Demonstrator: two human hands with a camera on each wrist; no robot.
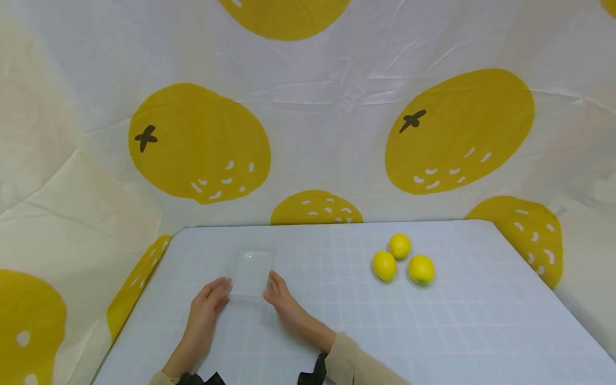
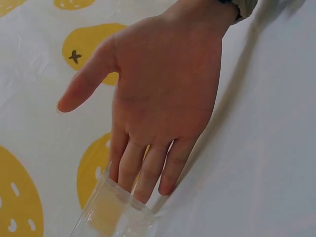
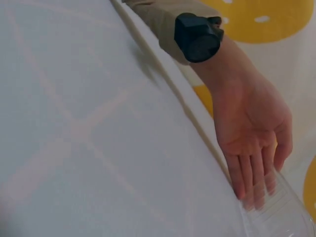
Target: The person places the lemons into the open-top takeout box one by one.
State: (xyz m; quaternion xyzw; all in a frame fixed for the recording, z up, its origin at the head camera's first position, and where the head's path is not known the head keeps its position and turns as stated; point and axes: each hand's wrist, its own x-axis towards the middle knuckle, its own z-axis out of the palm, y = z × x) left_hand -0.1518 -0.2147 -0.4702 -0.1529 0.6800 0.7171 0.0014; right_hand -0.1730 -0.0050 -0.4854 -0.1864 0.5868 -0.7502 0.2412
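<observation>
A clear plastic container (image 1: 251,274) sits on the left part of the table, between both hands. My left hand (image 1: 208,302) is at its left side; in the left wrist view the fingers are straight, their tips against the container's wall (image 2: 116,210), and the thumb stands apart. My right hand (image 1: 285,306) touches the right side of the container. In the right wrist view the right hand's (image 3: 254,118) straight fingers lie along the see-through ribbed wall (image 3: 276,207). Whether the container holds anything is hard to make out.
Three yellow lemons, a back one (image 1: 400,246), a left one (image 1: 384,266) and a right one (image 1: 421,269), lie grouped on the right half of the table. A pale blue checked cloth (image 1: 433,331) covers the table. Fabric printed with yellow fruit (image 1: 327,133) hangs behind and around it.
</observation>
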